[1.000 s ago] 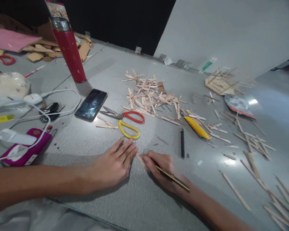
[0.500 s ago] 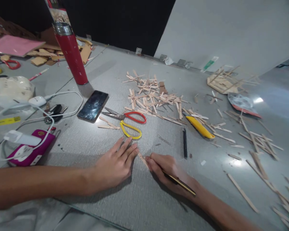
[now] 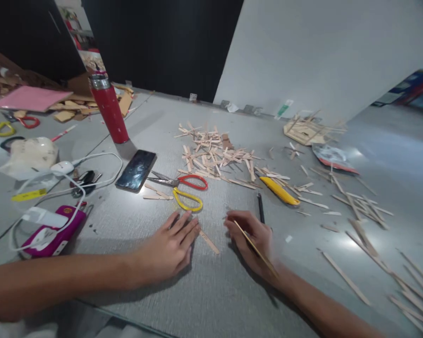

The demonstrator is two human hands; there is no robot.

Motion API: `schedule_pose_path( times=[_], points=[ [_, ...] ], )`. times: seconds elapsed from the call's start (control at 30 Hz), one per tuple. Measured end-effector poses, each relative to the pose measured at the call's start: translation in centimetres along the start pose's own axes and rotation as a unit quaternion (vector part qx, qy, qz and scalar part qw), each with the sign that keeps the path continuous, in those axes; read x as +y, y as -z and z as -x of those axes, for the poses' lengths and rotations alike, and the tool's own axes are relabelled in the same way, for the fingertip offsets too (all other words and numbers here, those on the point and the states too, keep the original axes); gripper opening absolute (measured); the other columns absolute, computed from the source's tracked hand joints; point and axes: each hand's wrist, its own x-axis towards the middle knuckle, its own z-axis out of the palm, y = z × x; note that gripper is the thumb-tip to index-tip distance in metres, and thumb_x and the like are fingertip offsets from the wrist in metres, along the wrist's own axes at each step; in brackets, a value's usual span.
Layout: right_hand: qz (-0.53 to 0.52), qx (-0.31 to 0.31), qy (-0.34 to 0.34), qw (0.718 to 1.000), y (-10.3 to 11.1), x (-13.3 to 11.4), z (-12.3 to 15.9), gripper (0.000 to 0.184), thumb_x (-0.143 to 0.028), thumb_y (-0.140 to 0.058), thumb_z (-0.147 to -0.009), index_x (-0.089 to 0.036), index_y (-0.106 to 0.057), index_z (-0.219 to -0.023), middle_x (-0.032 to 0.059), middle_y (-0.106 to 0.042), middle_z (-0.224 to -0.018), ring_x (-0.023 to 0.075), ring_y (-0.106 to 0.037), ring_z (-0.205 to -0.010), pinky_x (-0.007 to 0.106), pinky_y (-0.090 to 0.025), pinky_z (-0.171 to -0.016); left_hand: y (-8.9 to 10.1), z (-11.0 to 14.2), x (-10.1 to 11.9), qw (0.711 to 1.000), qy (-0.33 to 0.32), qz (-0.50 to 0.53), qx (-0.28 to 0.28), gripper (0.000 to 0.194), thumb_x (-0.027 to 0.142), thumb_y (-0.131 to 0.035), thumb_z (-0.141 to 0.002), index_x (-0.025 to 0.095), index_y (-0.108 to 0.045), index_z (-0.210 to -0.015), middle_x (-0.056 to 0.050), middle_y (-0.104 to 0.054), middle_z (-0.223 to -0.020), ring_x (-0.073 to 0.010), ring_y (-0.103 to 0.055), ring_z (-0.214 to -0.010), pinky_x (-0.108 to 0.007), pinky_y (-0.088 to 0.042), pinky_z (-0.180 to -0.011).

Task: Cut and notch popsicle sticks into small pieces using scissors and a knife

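In the head view, the left hand (image 3: 169, 246) lies palm down on the grey table (image 3: 211, 295), its fingers stretched out side by side and not curled around anything. Its fingertips are at the top end of a small flat stick (image 3: 210, 243), which lies slanted on the table between the two hands. The right hand (image 3: 248, 238) has its fingers pinched together on a thin gold-coloured pen (image 3: 255, 249) (it looks like a pen, anyway), and there is a gap between this hand and the stick. To hold the stick well, I think the left fingers should press down softly but firmly, so it can't slide or turn. The pen is best held loosely near its tip, with the side of the right hand resting on the table so it doesn't wobble. The scissors (image 3: 177, 182) are just past the left fingers, and a black rod (image 3: 261, 209) is just behind the right hand. Some bits are hard to see. The left thumb is hidden, and I can't tell how much stick is under the fingertips. The pen's tip is hard to make out by the right fingers. There seem to be tiny dark marks on the stick, too small to read. Both arms are cut off by the edges.
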Motion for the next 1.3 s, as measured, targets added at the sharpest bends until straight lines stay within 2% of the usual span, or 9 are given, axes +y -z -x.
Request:
schedule_pose_path(
  times=[0.13,0.23,0.3,0.43,0.53,0.7,0.9,1.07,1.3],
  points=[
    [0.123,0.031,0.052,0.991,0.8,1.9,-2.2,0.021,-0.027,-0.056,-0.102,-0.022,-0.067,-0.119,0.011,-0.075,-0.11,0.0258,-0.072,-0.1,0.042,-0.059,-0.088,-0.5,0.3,-0.2,1.0,0.018,0.016,0.01,0.044,0.027,-0.046,-0.107,0.01,-0.056,-0.147,-0.013,-0.058,-0.152,-0.0321,-0.048,-0.146,-0.047,-0.032,-0.119],
    [0.17,0.06,0.048,0.982,1.0,3.5,-3.0,0.044,-0.013,-0.042,-0.101,-0.022,-0.059,-0.141,0.0176,-0.065,-0.138,0.034,-0.057,-0.133,0.06,-0.047,-0.106,-0.7,0.4,-0.2,0.999,0.016,0.001,0.032,0.045,0.027,-0.046,-0.106,0.008,-0.058,-0.145,-0.014,-0.061,-0.149,-0.033,-0.051,-0.143,-0.047,-0.033,-0.118],
    [0.209,0.064,0.054,0.974,0.9,4.2,-3.0,0.051,-0.008,-0.04,-0.099,-0.023,-0.057,-0.145,0.0185,-0.06,-0.146,0.0353,-0.051,-0.14,0.063,-0.043,-0.108,-0.8,0.3,-0.1,0.999,0.013,-0.014,0.051,0.044,0.026,-0.047,-0.105,0.007,-0.06,-0.142,-0.014,-0.063,-0.147,-0.0336,-0.054,-0.14,-0.048,-0.032,-0.118],
    [0.268,0.035,0.096,0.958,0.6,3.5,-2.6,0.042,-0.006,-0.047,-0.096,-0.02,-0.068,-0.129,0.019,-0.067,-0.136,0.0353,-0.058,-0.13,0.061,-0.045,-0.105,-0.8,0.1,-0.1,0.996,0.01,-0.039,0.076,0.042,0.027,-0.047,-0.105,0.006,-0.065,-0.136,-0.014,-0.067,-0.141,-0.0343,-0.058,-0.136,-0.048,-0.033,-0.117],
    [0.263,-0.014,0.127,0.956,0.3,1.2,-2.0,0.033,-0.005,-0.051,-0.095,-0.02,-0.072,-0.116,0.0132,-0.075,-0.119,0.0284,-0.067,-0.112,0.05,-0.052,-0.1,-0.8,0.0,-0.2,0.995,0.006,-0.048,0.091,0.041,0.026,-0.046,-0.104,0.004,-0.067,-0.133,-0.015,-0.069,-0.139,-0.0352,-0.059,-0.135,-0.049,-0.034,-0.116],
    [0.323,-0.131,0.109,0.931,1.5,-1.4,-1.3,0.045,0.004,-0.046,-0.091,-0.018,-0.067,-0.125,0.0118,-0.074,-0.123,0.0232,-0.068,-0.112,0.037,-0.055,-0.098,-0.9,0.0,-0.3,0.992,0.009,-0.048,0.12,0.038,0.024,-0.048,-0.103,0.004,-0.072,-0.125,-0.016,-0.073,-0.131,-0.034,-0.064,-0.129,-0.05,-0.036,-0.115],
    [0.482,-0.145,0.035,0.863,6.3,2.4,-3.2,0.054,0.005,-0.041,-0.089,-0.012,-0.061,-0.136,0.0215,-0.073,-0.113,0.0326,-0.072,-0.096,0.043,-0.057,-0.08,-0.8,-0.1,-0.2,0.992,0.015,-0.036,0.117,0.037,0.023,-0.051,-0.1,0.006,-0.071,-0.127,-0.015,-0.071,-0.136,-0.0358,-0.061,-0.132,-0.051,-0.038,-0.115],
    [0.478,-0.191,0.05,0.856,7.9,5.2,-3.8,0.058,0.006,-0.044,-0.088,-0.023,-0.063,-0.134,0.0104,-0.075,-0.114,0.025,-0.072,-0.096,0.034,-0.055,-0.083,-0.6,-0.2,-0.2,0.991,0.021,-0.04,0.123,0.037,0.024,-0.05,-0.101,0.007,-0.072,-0.125,-0.015,-0.071,-0.134,-0.0353,-0.062,-0.13,-0.05,-0.038,-0.115],
    [0.486,-0.106,-0.025,0.867,8.7,8.9,-6.8,0.034,-0.017,-0.05,-0.101,-0.011,-0.06,-0.133,0.0217,-0.071,-0.113,0.0327,-0.069,-0.098,0.043,-0.054,-0.086,-1.2,0.0,-0.1,0.991,0.03,-0.035,0.127,0.042,0.023,-0.041,-0.105,0.005,-0.066,-0.134,-0.013,-0.07,-0.138,-0.032,-0.061,-0.132,-0.047,-0.037,-0.116]
  ],
)
